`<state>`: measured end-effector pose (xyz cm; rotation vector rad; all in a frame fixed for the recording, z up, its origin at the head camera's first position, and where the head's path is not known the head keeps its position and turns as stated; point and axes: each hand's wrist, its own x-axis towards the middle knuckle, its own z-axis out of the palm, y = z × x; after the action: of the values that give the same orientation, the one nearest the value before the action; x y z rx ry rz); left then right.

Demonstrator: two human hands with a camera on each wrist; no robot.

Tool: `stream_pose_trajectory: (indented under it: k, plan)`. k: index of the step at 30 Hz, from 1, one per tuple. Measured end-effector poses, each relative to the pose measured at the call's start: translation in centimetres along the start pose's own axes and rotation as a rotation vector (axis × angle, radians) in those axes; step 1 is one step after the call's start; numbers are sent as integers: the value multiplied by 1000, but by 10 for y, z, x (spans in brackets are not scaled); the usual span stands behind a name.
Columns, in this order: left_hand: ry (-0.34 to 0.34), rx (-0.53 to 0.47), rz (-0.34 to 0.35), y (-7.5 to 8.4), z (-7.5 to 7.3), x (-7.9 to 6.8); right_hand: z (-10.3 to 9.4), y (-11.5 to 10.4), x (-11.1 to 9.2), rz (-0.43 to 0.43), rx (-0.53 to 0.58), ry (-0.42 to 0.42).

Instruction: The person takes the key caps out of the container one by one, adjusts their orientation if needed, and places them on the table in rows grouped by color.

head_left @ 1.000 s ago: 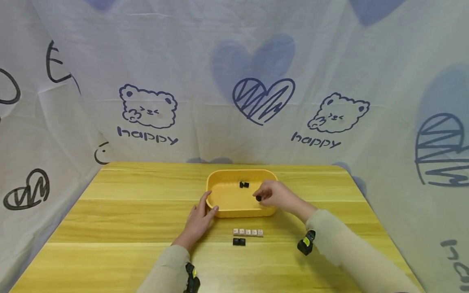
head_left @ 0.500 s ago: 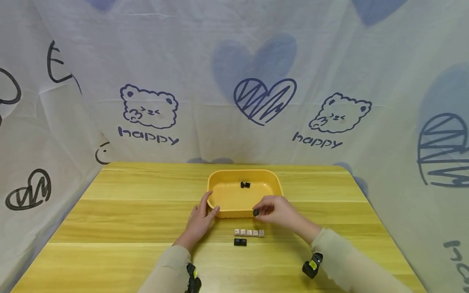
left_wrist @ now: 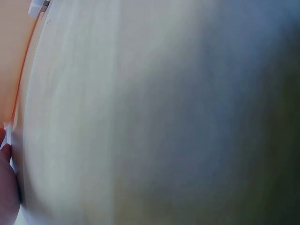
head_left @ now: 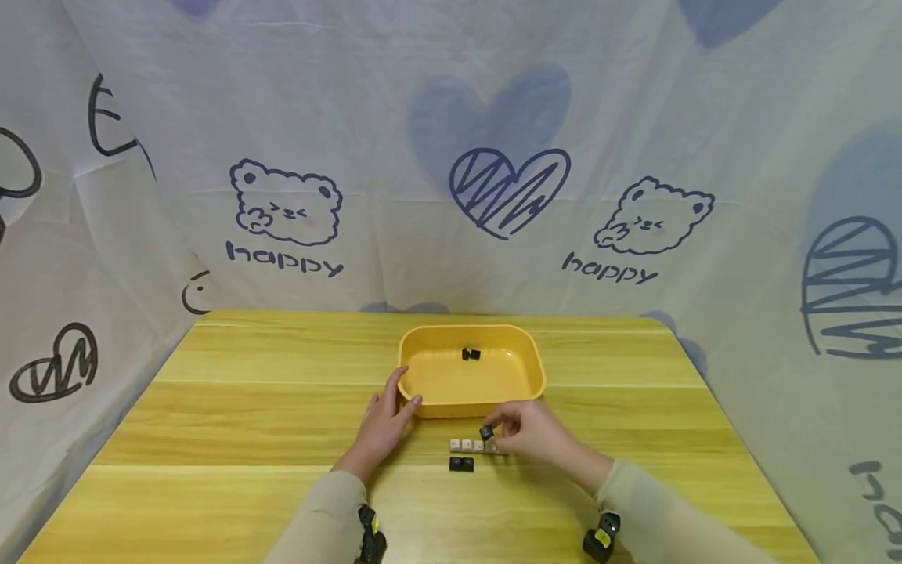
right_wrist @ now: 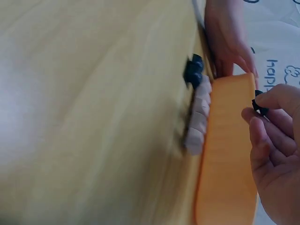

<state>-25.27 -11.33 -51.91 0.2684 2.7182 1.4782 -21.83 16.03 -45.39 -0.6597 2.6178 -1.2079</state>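
A yellow tray [head_left: 416, 374] sits mid-table with two small black keycaps [head_left: 470, 354] inside near its back wall. My left hand [head_left: 386, 419] holds the tray's front left corner, thumb on the rim. My right hand [head_left: 524, 432] pinches a black keycap [head_left: 485, 432] just above a row of several white keycaps [head_left: 468, 446] in front of the tray. Two black keycaps [head_left: 460, 464] lie side by side below that row. In the right wrist view the pinched keycap [right_wrist: 259, 107] shows between fingertips beside the tray wall [right_wrist: 225, 154], with the white row [right_wrist: 199, 115] and black pair [right_wrist: 193, 71] nearby. The left wrist view is blurred.
The wooden table [head_left: 232, 423] is enclosed by a white cloth backdrop [head_left: 451, 157] printed with bears and hearts on three sides. Black wrist devices [head_left: 369, 542] sit on both sleeves.
My right hand lifted a black keycap out of the tray and carried it toward me, down over the front rim to the white keycap row. The left hand stayed on the tray.
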Motion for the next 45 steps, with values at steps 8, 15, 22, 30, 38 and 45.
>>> stream_pose_trajectory:
  k: [8, 15, 22, 30, 38, 45]
  plan:
    - [-3, -5, -12, 1, -1, 1, 13, 7, -5, -25, -75, 11]
    - [-8, -9, -11, 0, -2, 2, 23, 10, -7, -25, -112, 41]
    - [-7, -8, -7, 0, -1, 2, 31, 13, -9, 8, -200, 76]
    - [-4, -8, -2, 0, -1, 2, 38, 15, -10, -4, -271, 122]
    - [-4, -9, 5, 0, 0, 1, 43, 18, -11, -1, -305, 132]
    - [-3, -18, -2, 0, 0, 0, 45, 18, -11, 16, -274, 123]
